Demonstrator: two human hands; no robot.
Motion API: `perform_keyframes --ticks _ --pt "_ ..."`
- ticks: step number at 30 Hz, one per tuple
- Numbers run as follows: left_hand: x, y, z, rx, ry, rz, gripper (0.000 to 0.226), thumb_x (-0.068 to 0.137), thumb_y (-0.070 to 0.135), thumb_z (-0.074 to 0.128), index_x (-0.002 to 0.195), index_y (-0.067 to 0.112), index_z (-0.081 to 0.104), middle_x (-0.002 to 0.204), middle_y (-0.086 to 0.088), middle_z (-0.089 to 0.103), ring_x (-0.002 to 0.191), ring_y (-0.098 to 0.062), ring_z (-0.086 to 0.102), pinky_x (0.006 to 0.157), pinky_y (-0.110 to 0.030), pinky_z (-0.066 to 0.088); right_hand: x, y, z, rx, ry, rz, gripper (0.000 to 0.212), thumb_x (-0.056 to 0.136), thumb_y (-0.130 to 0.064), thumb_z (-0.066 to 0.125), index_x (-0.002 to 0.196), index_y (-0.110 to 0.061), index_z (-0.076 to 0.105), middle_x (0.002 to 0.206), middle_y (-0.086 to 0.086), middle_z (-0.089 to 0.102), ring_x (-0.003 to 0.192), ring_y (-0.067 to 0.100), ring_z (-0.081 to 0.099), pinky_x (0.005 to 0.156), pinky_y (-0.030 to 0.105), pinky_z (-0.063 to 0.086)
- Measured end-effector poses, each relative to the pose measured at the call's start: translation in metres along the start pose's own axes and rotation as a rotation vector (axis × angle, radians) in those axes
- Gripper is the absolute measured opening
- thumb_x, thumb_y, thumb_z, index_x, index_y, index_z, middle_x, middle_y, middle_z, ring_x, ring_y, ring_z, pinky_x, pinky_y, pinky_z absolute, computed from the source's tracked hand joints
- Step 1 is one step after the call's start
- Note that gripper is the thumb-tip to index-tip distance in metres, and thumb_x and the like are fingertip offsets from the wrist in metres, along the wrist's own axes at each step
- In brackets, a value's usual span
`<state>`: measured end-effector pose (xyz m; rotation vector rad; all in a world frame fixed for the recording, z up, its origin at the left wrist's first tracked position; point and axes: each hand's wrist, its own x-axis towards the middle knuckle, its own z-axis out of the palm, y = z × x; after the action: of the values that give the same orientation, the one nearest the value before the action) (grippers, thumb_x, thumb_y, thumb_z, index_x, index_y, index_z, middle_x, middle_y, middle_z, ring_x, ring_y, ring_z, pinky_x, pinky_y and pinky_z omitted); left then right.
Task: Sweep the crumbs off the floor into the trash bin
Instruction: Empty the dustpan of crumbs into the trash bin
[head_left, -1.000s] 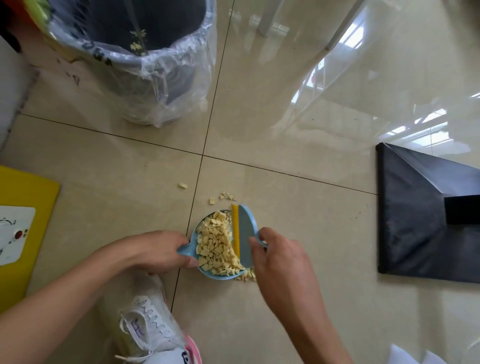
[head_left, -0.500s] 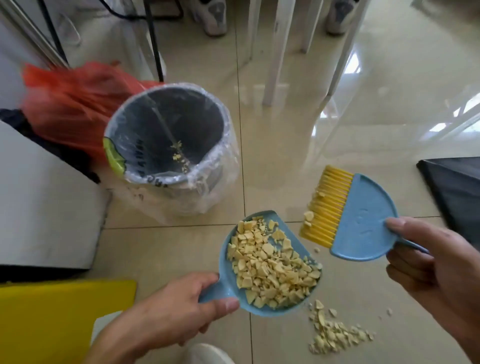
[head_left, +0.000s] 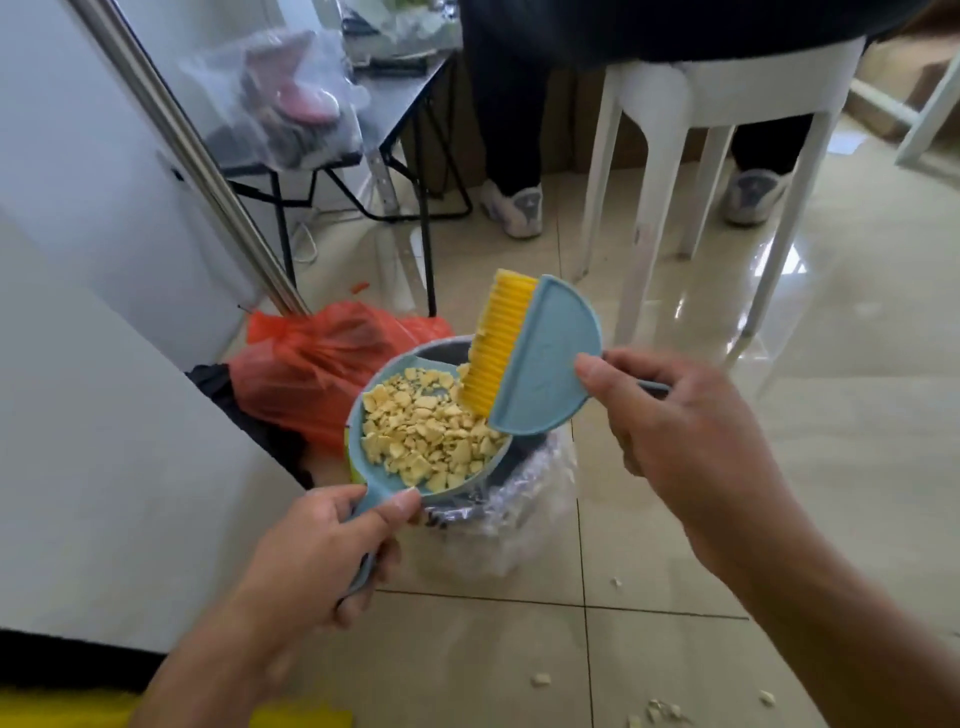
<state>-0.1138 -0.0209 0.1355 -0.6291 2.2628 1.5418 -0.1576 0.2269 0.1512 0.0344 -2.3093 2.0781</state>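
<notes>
A: The trash bin (head_left: 519, 519), lined with clear film, is seen directly under the load. Most of its mouth is covered by the dustpan (head_left: 382, 493).

B: The pan is carried by the left hand (head_left: 322, 551), with the fingers (head_left: 400, 506) curled round the handle and the thumb laid on top. Its long axis runs from the handle, near and low left, out to the lip, far and up right, above the bin's opening.

A: The brush (head_left: 545, 364) is held by the right hand (head_left: 691, 441), its grip pinched between the thumb and curled fingers (head_left: 597, 371). The yellow bristles (head_left: 493, 343) are set against the far right edge of the pile.

B: The crumbs (head_left: 426, 431) are heaped in the pan, and none are seen falling.

A: The tip is judged to be next. The lip would have to be dropped away from the left hand into the opening below, with the brush used to push. The left hand is nearer to the bin's rim.

B: A spill over the near rim is judged possible, since little of the opening is shown there.

A: Now the surface: a glossy, pale tiled floor (head_left: 857, 467). A white stool (head_left: 727, 98) and a seated person's shoes (head_left: 514, 210) are seen behind. An orange bag (head_left: 311, 364) is seen just beside the bin, to the left.

B: Loose crumbs (head_left: 660, 709) are scattered on the tiles at lower right, well apart from the pan. The job is judged unfinished.
</notes>
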Motion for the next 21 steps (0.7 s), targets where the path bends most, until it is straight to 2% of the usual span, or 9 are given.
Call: perform_keyframes --ticks 2,5,7,8,10,12,17,19,21 --pt "0.012 0.002 -0.003 -0.035 0.054 -0.011 0.031 0.099 0.035 0.065 0.104 0.005 0.072 0.064 -0.007 0.068 0.033 -0.015 0.039 0.037 -0.016 0.027 0.012 0.001 0.026 -0.14 -0.036 -0.145 0.017 0.101 -0.027 0.059 0.095 -0.024 0.075 0.062 -0.016 0.067 0.061 -0.003 0.064 0.051 0.011 0.046" --pt "0.029 0.0 -0.002 0.102 0.201 0.029 0.028 0.1 0.035 0.065 0.092 0.01 0.073 0.061 -0.002 0.075 0.036 -0.015 0.047 0.046 -0.023 0.037 0.019 0.017 0.051 -0.436 -0.093 -0.275 0.016 0.102 -0.03 0.056 0.098 -0.024 0.071 0.077 -0.011 0.068 0.07 0.007 0.065 0.055 0.022 0.051" --pt "0.038 -0.004 0.0 0.363 0.342 0.074 0.033 0.096 0.041 0.064 0.079 0.014 0.073 0.059 0.001 0.075 0.043 -0.015 0.058 0.051 -0.027 0.045 0.02 0.028 0.058 -0.593 -0.095 -0.329 0.02 0.102 -0.034 0.054 0.099 -0.02 0.068 0.077 -0.003 0.067 0.068 0.016 0.063 0.059 0.041 0.054" --pt "0.04 -0.006 0.002 0.505 0.401 0.095 0.033 0.093 0.044 0.063 0.079 0.015 0.072 0.062 -0.001 0.075 0.053 -0.019 0.065 0.055 -0.03 0.05 0.021 0.032 0.059 -0.63 -0.092 -0.337 0.021 0.102 -0.035 0.053 0.096 -0.019 0.067 0.074 -0.001 0.066 0.066 0.02 0.062 0.059 0.044 0.053" --pt "0.039 -0.01 0.011 0.729 0.51 0.144 0.026 0.09 0.042 0.06 0.087 0.017 0.068 0.075 -0.003 0.072 0.074 -0.03 0.07 0.062 -0.035 0.053 0.021 0.036 0.06 -0.693 -0.075 -0.321 0.024 0.102 -0.034 0.053 0.087 -0.018 0.063 0.067 0.0 0.062 0.061 0.022 0.058 0.056 0.043 0.05" --pt "0.035 -0.009 0.024 0.841 0.588 0.191 0.016 0.094 0.033 0.058 0.095 0.019 0.065 0.086 -0.007 0.071 0.084 -0.034 0.07 0.063 -0.034 0.047 0.024 0.04 0.06 -0.754 -0.065 -0.268 0.027 0.101 -0.034 0.053 0.08 -0.018 0.059 0.063 -0.002 0.058 0.059 0.021 0.056 0.055 0.041 0.049" --pt "0.032 -0.012 0.042 0.882 0.632 0.256 0.011 0.099 0.027 0.054 0.105 0.02 0.06 0.092 -0.006 0.073 0.087 -0.032 0.073 0.063 -0.034 0.045 0.028 0.048 0.056 -0.733 -0.085 -0.205 0.028 0.103 -0.033 0.051 0.08 -0.019 0.062 0.065 -0.001 0.061 0.06 0.02 0.059 0.054 0.042 0.052" --pt "0.034 -0.017 0.043 0.785 0.601 0.267 0.016 0.098 0.031 0.057 0.108 0.019 0.062 0.093 -0.006 0.073 0.087 -0.031 0.071 0.066 -0.036 0.052 0.026 0.052 0.053 -0.633 -0.089 -0.24 0.025 0.103 -0.034 0.052 0.085 -0.021 0.065 0.067 -0.002 0.064 0.062 0.017 0.061 0.053 0.04 0.053" --pt "0.034 -0.018 0.042 0.603 0.525 0.259 0.028 0.097 0.033 0.061 0.12 0.018 0.067 0.106 -0.006 0.076 0.098 -0.031 0.071 0.077 -0.035 0.055 0.023 0.057 0.053 -0.56 -0.095 -0.268 0.021 0.102 -0.035 0.052 0.09 -0.024 0.065 0.069 -0.003 0.064 0.064 0.017 0.062 0.053 0.038 0.052"
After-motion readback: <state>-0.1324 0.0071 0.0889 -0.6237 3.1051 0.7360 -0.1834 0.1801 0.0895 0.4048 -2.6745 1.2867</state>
